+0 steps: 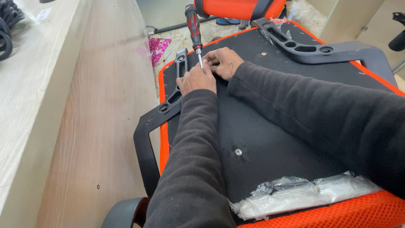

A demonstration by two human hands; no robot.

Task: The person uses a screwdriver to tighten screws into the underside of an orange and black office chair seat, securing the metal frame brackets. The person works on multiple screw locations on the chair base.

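An upturned chair seat [270, 139] with a black fabric underside and an orange rim lies in front of me. A black plastic armrest [168, 101] runs along its left edge. A screwdriver [193, 25] with a red and black handle stands nearly upright, its tip down at the armrest's mounting end. My left hand [197, 80] is closed around the lower shaft. My right hand [223, 62] rests beside it, fingers curled at the tip; what they pinch is hidden. A second armrest [308, 46] lies across the far right of the seat.
A wooden desk panel [101, 118] stands close on the left. A screw head [238, 152] sits in the middle of the seat. Crumpled clear plastic wrap [295, 192] lies at the near edge. Another orange chair [236, 8] stands behind, and pink foil [158, 46] lies on the floor.
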